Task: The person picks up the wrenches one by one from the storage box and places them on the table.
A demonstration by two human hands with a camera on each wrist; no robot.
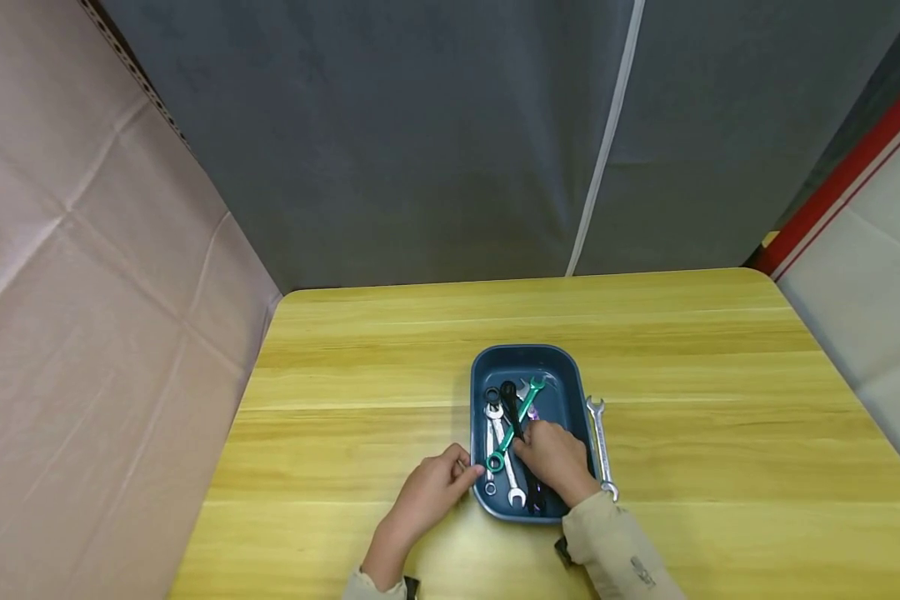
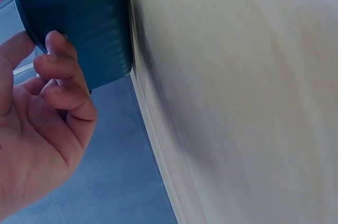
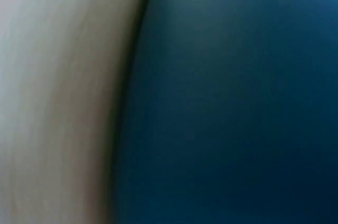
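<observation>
A dark blue tray holds several wrenches. Among them are a green wrench lying aslant, a silver wrench and a black tool. My left hand pinches the tray's left rim between thumb and fingers; in the left wrist view that hand has its curled fingers against the tray's outer wall. My right hand reaches down into the tray's right half, over the black tool. Its fingertips are hidden, so whether they grip a tool cannot be told. Only a blurred blue surface fills most of the right wrist view.
A silver wrench lies on the wooden table along the tray's right side. Grey cloth hangs behind the table, with a pale sheet on the left and a white panel on the right.
</observation>
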